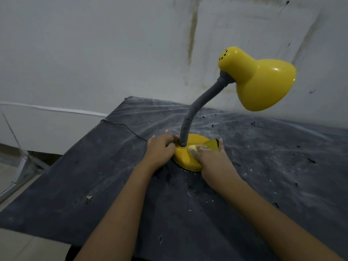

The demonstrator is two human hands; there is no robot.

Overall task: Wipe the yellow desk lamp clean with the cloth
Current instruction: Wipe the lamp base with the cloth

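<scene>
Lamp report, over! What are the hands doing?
Left hand grips lamp base. Right hand presses yellow cloth flat on it. Cord trails off left, nothing blocking.

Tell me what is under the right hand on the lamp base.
A yellow cloth, pressed flat onto the yellow lamp base by the right hand. Only its edges peek out past the hand; the rest of the cloth, and the base beneath it, are covered.

Dusty dark table cover (94, 176) w/ small holes; stained white wall (94, 53) behind; tiled floor (22, 245) at left.
</scene>
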